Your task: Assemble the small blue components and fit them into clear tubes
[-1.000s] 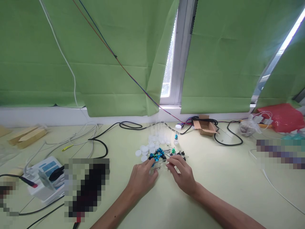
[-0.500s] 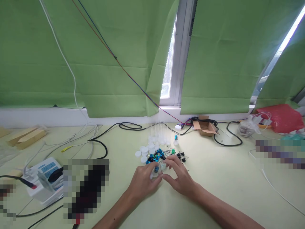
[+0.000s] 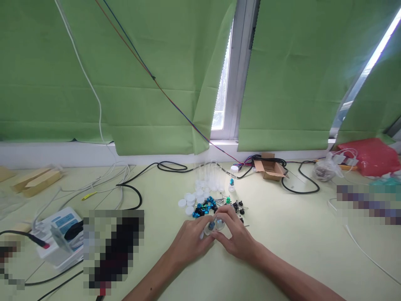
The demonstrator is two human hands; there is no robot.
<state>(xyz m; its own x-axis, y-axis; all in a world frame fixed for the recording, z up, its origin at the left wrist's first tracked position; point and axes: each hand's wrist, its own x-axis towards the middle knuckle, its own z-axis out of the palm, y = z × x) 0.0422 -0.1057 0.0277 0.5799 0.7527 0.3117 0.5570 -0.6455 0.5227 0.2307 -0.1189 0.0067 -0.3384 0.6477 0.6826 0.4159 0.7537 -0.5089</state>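
Note:
In front of me, my left hand (image 3: 190, 239) and my right hand (image 3: 236, 234) are both closed around a small clear tube (image 3: 219, 225), thumbs and fingers meeting at it. A small blue part (image 3: 211, 225) shows inside the clear plastic near my left fingertips. Just beyond my hands lies a pile of small blue and black parts (image 3: 203, 208), with a green part (image 3: 228, 200) and several black parts (image 3: 241, 204) to its right. White round caps (image 3: 189, 198) are scattered left of the pile. My fingers partly hide the tube's ends.
Clear tubes (image 3: 214, 179) stand behind the pile, beside a capped tube (image 3: 232, 187) with a blue part in it. Farther back are a small cardboard box (image 3: 271, 171) and black cables (image 3: 171, 166). A white power adapter (image 3: 56, 234) is at left, a red bag (image 3: 372, 156) at right.
The tube has turned in my hands, and its blue part now sits slightly farther right. My right fingers have moved closer around it; both hands stay at the same place.

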